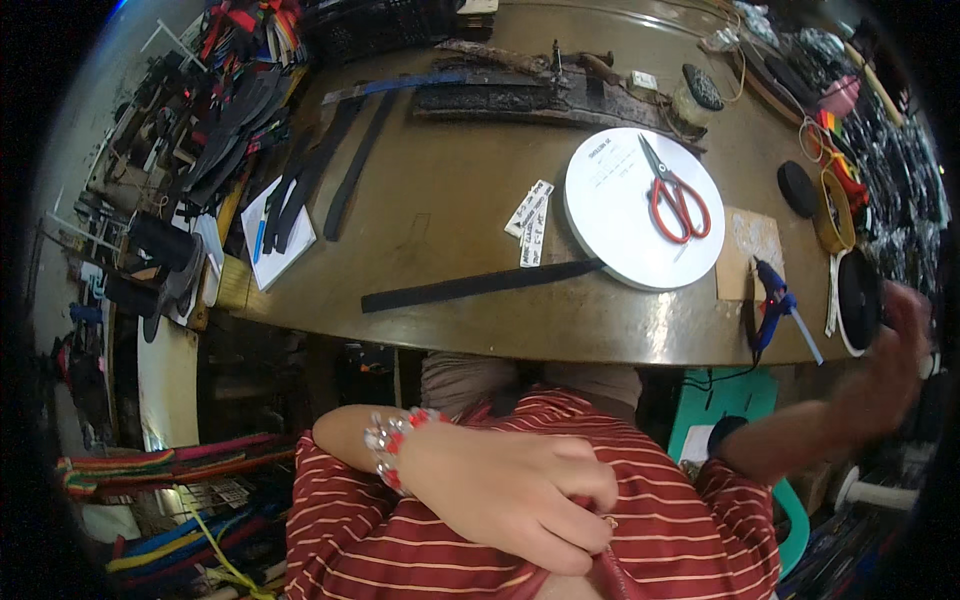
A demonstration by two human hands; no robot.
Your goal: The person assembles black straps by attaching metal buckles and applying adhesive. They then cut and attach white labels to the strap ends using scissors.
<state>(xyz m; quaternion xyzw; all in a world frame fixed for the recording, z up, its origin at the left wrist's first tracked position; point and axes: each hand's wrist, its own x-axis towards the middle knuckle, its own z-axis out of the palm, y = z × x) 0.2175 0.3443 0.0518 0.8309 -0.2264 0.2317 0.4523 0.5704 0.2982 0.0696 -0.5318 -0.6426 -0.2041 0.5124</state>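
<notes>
My left hand, with a red and clear beaded bracelet at the wrist, is curled at the front of my red striped shirt. Its fingertips close on the cloth beside the front opening. At the far right my right hand is raised and smeared by motion, beside a round black roll; its fingers are not clear. On the table, red-handled scissors lie on a large white reel. A black strap stretches left from the reel's lower edge.
A blue glue gun with a glue stick rests near the table's front right edge, by a tan board. Labelled white strips lie beside the reel. Black straps and a white pad are at left. A dark worn block lies behind.
</notes>
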